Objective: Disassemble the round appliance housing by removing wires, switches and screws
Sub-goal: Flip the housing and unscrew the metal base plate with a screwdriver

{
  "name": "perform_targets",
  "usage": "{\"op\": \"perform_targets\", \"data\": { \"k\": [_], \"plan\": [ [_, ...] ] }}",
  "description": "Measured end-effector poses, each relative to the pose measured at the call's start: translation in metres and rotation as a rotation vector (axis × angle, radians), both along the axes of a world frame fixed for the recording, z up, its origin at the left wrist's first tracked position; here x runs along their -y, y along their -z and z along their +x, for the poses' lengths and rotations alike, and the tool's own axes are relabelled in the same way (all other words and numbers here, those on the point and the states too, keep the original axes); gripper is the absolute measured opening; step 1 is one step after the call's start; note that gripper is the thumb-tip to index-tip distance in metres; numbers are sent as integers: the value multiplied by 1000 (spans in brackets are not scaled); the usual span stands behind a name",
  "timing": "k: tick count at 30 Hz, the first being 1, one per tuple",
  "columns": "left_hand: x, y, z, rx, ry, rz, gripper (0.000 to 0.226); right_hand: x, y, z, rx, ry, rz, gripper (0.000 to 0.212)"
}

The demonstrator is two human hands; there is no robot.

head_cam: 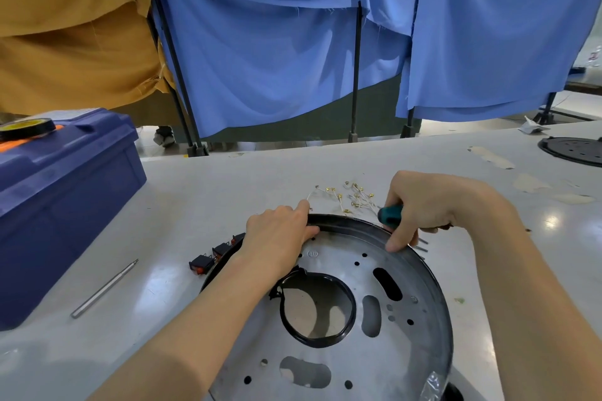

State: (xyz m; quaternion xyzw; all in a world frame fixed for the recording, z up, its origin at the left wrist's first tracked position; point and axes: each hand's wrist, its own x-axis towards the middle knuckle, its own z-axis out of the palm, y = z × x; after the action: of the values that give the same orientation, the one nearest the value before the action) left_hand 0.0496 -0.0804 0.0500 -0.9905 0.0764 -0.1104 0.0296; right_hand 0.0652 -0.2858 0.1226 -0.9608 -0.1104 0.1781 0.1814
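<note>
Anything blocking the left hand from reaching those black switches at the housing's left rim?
Nothing visible: the left hand holds the housing rim, and the switches sit uncovered just beside its wrist.

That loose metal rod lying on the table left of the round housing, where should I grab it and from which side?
Pinch the metal rod near its middle, from straight above, fingers on its two long sides. It lies flat and diagonal on the table, thin, with bare space alongside; the middle should keep it balanced.
</note>
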Motion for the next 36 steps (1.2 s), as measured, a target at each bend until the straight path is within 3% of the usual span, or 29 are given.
{"op": "perform_targets", "data": {
  "k": [6,13,16,20,24,26,29,33,36],
  "plan": [
    [-14,-5,-3,-71,-27,-17,25,-7,7,5,83,-4,30,26],
    [-26,-18,-10,-141,-160,4,25,-13,16,13,303,-1,199,28],
    [-26,-24,-16,-182,-224,12,25,0,6,12,235,15,160,30],
    [-23,-33,-15,-171,-260,57,16,6,3,8,143,23,59,12],
    [-13,-27,-9,-235,45,-191,63,1,8,12,202,16,123,8],
    [-7,-25,-9,-283,142,-242,67,-4,13,14,279,21,191,7],
    [-7,-22,-5,-262,107,-198,67,-7,14,17,417,46,283,11],
    [-4,-28,-9,-234,17,-91,63,4,3,12,350,42,149,23],
    [-1,-36,-15,-203,-49,-10,54,5,3,8,231,12,44,15]
  ]
}}
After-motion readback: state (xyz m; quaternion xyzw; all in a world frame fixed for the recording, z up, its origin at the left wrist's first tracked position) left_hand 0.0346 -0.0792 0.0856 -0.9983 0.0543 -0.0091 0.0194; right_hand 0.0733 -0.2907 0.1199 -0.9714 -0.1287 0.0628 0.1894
